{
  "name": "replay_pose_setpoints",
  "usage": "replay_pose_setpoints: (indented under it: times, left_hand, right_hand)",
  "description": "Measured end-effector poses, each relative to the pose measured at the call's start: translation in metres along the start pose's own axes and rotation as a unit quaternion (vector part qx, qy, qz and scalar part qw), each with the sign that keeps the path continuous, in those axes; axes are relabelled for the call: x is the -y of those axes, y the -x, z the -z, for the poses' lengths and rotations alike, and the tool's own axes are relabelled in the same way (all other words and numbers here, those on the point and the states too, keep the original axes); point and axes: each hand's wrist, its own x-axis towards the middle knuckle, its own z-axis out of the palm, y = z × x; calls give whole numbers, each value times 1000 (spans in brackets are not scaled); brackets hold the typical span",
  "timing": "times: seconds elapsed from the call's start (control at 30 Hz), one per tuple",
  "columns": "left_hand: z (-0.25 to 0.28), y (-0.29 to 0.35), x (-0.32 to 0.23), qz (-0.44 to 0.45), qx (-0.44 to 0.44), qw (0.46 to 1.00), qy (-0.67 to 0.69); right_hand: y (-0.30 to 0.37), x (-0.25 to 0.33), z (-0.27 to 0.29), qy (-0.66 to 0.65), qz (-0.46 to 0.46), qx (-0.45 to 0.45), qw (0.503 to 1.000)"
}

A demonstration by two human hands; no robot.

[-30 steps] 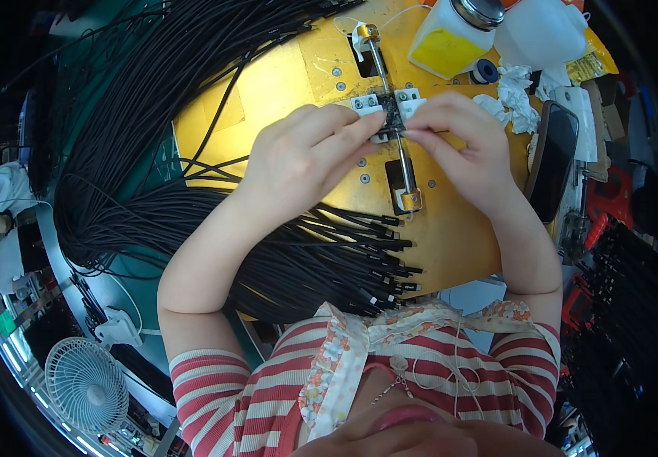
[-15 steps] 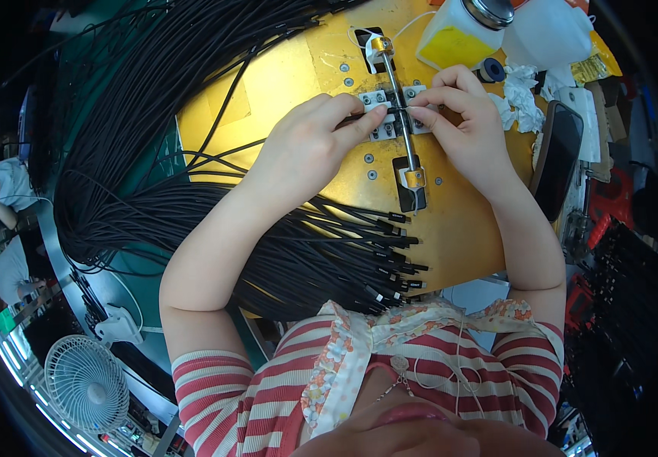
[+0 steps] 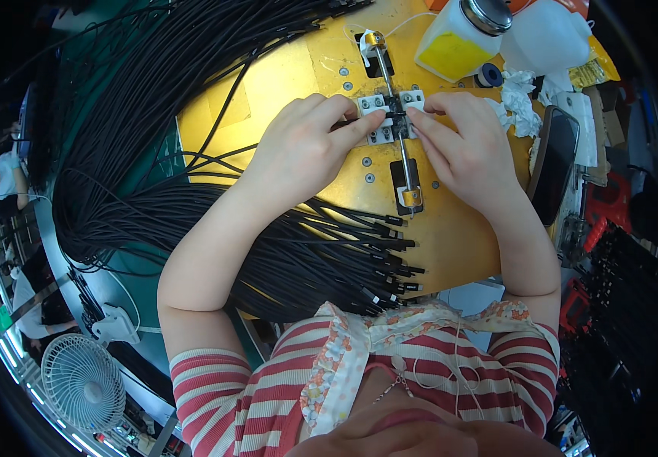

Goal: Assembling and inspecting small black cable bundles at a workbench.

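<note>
My left hand point(image 3: 302, 148) is closed, thumb and forefinger pinching the end of a black cable point(image 3: 342, 124) at a small metal fixture point(image 3: 375, 104). The dark cable end lies across the fixture's middle, under a thin steel rod point(image 3: 405, 158) with a brass-coloured holder point(image 3: 413, 198) at its near end. From the other side my right hand point(image 3: 467, 145) meets the fixture, its thumb and fingertips drawn together beside the cable end. Whatever is between those fingertips is too small to make out. The fixture is screwed to a gold-coloured plate point(image 3: 458, 228).
Bundled black cables point(image 3: 138, 122) sweep around the left, with several connector ends point(image 3: 397, 255) on the plate's near part. At right are a jar with yellow contents point(image 3: 458, 46), a white bottle point(image 3: 546, 34), crumpled tissue point(image 3: 522, 103) and a phone point(image 3: 556, 164). A fan point(image 3: 84, 381) stands lower left.
My right hand's fingers have come down and bunched closer at the fixture's right side. My left hand keeps its pinch nearly in place. People in the left background have shifted.
</note>
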Motion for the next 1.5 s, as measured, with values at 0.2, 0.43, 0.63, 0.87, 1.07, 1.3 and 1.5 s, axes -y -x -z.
replay_pose_setpoints:
  times: [0.2, 0.43, 0.63, 0.87, 1.07, 1.3, 1.5]
  left_hand:
    - [5, 0, 2, 3, 24, 1000, -15]
    - [14, 2, 2, 20, 12, 1000, 4]
    - [62, 1, 0, 51, 280, 903, 321]
    - [50, 18, 66, 284, 39, 943, -172]
    - [42, 4, 46, 364, 151, 906, -156]
    - [68, 3, 41, 230, -181, 926, -238]
    - [72, -1, -12, 37, -216, 964, -150]
  right_hand:
    - [1, 2, 1, -30, -5, 14, 999]
    - [-1, 3, 0, -51, -6, 3, 999]
    - [3, -5, -3, -43, -20, -22, 999]
    - [0, 0, 0, -54, -26, -17, 998]
    - [0, -1, -2, -50, -17, -25, 998]
    - [0, 2, -2, -53, -5, -36, 998]
    - [0, 2, 1, -82, -4, -55, 995]
